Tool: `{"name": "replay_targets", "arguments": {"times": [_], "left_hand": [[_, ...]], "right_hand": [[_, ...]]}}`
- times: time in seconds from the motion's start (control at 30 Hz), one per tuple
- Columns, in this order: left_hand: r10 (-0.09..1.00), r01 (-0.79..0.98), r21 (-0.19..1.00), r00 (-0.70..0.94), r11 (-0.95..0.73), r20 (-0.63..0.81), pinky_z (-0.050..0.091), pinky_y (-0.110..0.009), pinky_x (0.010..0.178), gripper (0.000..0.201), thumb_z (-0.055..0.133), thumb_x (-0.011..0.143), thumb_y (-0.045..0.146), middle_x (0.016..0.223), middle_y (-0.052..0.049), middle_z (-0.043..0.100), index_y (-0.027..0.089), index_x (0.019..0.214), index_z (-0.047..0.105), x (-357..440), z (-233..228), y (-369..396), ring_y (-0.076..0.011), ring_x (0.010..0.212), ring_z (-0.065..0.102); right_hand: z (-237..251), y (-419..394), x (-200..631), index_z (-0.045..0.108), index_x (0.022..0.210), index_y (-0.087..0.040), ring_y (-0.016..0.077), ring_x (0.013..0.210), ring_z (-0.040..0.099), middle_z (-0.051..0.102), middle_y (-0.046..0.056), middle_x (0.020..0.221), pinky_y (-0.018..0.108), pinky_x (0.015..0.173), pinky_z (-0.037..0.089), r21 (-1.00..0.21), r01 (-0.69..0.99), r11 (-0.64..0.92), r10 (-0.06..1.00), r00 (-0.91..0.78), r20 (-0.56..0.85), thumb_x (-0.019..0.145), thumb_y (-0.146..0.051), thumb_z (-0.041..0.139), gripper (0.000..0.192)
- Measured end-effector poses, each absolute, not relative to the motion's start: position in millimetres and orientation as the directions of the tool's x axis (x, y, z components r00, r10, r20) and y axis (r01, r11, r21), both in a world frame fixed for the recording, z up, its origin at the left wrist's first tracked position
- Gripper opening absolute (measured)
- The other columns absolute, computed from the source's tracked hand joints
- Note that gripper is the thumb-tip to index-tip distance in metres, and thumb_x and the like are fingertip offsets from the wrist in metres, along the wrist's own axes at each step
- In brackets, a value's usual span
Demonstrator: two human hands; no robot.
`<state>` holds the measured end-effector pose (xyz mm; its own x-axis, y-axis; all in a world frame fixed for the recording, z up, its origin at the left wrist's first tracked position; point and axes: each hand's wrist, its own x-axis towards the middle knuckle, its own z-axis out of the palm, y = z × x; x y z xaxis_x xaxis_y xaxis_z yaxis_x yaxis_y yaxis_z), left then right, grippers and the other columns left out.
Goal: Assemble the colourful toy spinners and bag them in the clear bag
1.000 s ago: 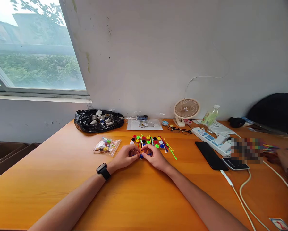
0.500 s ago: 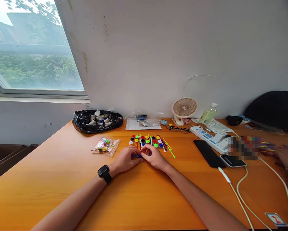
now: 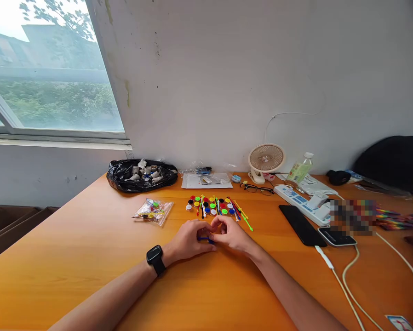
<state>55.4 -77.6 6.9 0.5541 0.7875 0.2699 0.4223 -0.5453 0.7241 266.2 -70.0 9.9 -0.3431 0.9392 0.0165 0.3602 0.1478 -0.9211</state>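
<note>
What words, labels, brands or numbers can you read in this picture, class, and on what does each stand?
No text can be read.
Bottle: green label, too small to read.
Card at the table's edge: red mark, cut off and blurred.
Power strip: markings too small.
Smartwatch on the left wrist: dark screen.

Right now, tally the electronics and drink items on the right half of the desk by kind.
Desk fan: 1
Phones: 2, black phone and second phone
Power strip: 1
Bottle: 1
Total: 5
</note>
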Motion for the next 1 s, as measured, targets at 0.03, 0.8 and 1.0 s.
{"name": "replay_targets", "arguments": {"times": [0.03,0.8,1.0], "left_hand": [[0.785,0.412,0.729,0.555,-0.547,0.275,0.043,-0.025,0.065,0.045,0.091,0.073,0.047,0.09,-0.001,0.071,0.023,0.108,0.075,55,6,-77,-0.0164,0.076,0.059],[0.874,0.326,0.813,0.243,-0.482,0.421,0.045,-0.026,0.066,0.022,0.065,0.099,0.042,0.108,-0.006,0.066,0.022,0.106,0.073,32,20,-58,-0.0161,0.084,0.057],[0.864,0.335,0.799,0.256,-0.499,0.433,0.044,-0.025,0.061,0.02,0.064,0.1,0.039,0.107,-0.006,0.066,0.022,0.105,0.072,34,16,-58,-0.0154,0.081,0.057]], "right_hand": [[10,-69,265,0.065,0.092,-0.017,0.0085,0.061,0.038,0.064,-0.001,0.089,0.025,0.055,0.028,-0.927,0.344,0.15,0.941,-0.338,0.027,0.068,-0.024,0.079,0.028],[46,-122,284,0.066,0.116,-0.024,0.0234,0.077,0.062,0.069,0.007,0.088,0.031,0.064,0.042,-0.744,0.655,0.129,0.963,0.097,0.253,0.087,-0.061,0.069,0.046],[58,-158,284,0.063,0.096,-0.023,0.0091,0.042,0.01,0.021,-0.013,0.046,0.023,0.039,0.015,-0.977,-0.151,-0.149,0.988,-0.062,-0.141,0.092,-0.065,0.064,0.042]]}}
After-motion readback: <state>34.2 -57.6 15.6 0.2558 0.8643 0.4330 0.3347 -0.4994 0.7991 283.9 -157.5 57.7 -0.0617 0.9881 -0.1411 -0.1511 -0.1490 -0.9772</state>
